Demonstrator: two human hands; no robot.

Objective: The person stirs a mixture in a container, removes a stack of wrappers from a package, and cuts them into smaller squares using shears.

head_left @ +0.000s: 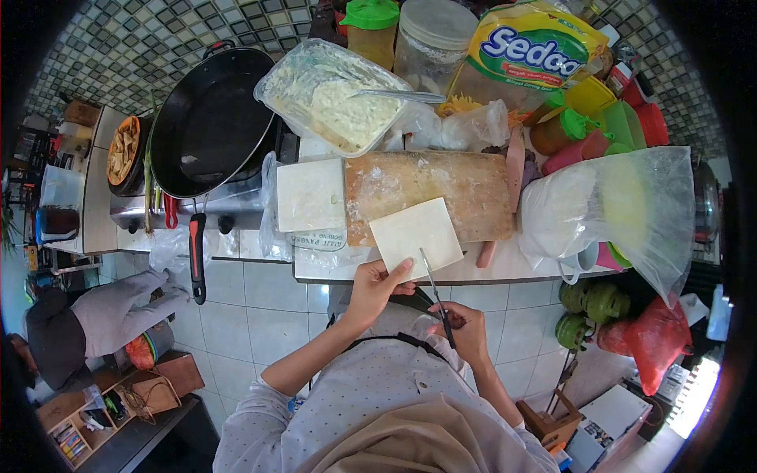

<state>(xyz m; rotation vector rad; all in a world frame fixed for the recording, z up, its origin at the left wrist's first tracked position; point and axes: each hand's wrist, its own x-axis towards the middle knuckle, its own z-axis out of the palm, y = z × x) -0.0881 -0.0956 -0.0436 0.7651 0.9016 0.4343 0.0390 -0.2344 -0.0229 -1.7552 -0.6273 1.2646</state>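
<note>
My left hand pinches the near edge of a thin white square sheet of dough that lies partly on a floured wooden board and overhangs the counter edge. My right hand holds a slim knife by its handle, blade tip pointing up onto the sheet's near side. A stack of the same white sheets lies left of the board. A clear plastic tub of pale filling with a spoon stands behind the board.
A black wok sits on a stove at the left, its black-and-red handle hanging over the edge. Jars, a yellow Sedaap bag and coloured cups crowd the back right. A clear plastic bag lies right. Another person crouches lower left.
</note>
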